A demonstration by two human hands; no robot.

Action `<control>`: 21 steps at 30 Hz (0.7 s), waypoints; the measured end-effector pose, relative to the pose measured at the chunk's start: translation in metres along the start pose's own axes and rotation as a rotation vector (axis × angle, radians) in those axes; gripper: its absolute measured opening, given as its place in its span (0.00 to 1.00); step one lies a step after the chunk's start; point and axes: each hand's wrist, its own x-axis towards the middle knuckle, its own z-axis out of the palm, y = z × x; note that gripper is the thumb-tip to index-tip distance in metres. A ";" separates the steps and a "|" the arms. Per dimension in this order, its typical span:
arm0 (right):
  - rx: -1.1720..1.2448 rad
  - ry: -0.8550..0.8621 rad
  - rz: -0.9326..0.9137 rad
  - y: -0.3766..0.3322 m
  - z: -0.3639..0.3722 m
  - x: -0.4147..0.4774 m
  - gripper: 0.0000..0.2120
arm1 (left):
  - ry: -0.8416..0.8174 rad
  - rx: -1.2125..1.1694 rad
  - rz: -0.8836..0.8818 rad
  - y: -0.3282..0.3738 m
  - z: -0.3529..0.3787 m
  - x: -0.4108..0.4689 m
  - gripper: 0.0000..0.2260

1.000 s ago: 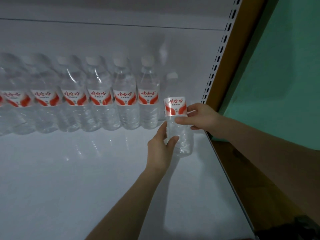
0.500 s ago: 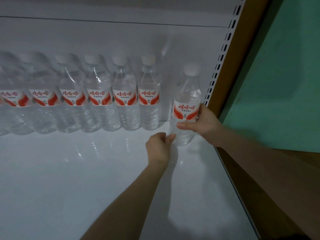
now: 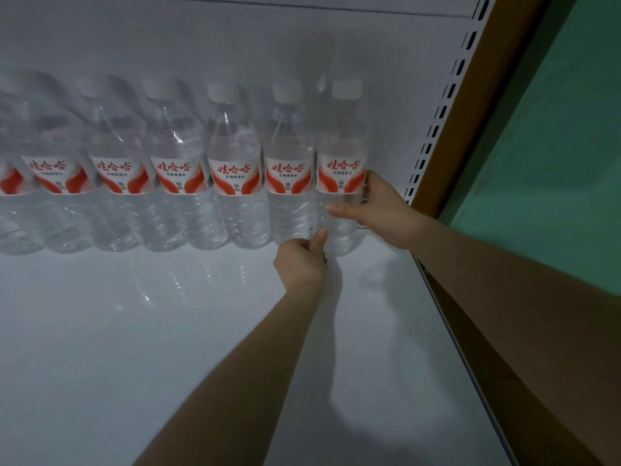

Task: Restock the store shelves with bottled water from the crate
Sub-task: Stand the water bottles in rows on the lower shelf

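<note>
A clear water bottle (image 3: 341,153) with a white cap and a red-and-white label stands upright at the right end of a row of several like bottles (image 3: 174,169) along the back of the white shelf (image 3: 134,331). My right hand (image 3: 383,210) grips this bottle from the right, thumb across its front just below the label. My left hand (image 3: 302,260) is curled at the bottle's lower left, its thumb touching the base. The crate is out of view.
A white slotted upright (image 3: 447,105) and a brown side panel (image 3: 497,95) close the shelf on the right, just beyond the end bottle. A green wall (image 3: 564,146) lies past them. The shelf's right edge (image 3: 470,364) runs toward me.
The bottle has moved back and left, from in front of the row into line at its right end. Both hands travelled with it, and the view has come closer.
</note>
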 end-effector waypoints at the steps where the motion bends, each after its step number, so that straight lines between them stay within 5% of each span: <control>1: -0.009 -0.014 -0.012 0.001 0.000 0.003 0.24 | 0.010 0.000 -0.008 0.000 0.002 0.002 0.19; 11: -0.200 -0.020 -0.032 0.002 -0.002 0.011 0.30 | 0.078 -0.073 -0.049 -0.001 0.010 0.012 0.17; 21: -0.179 0.109 0.066 0.005 0.013 0.014 0.24 | 0.045 -0.026 -0.124 0.001 0.010 0.018 0.17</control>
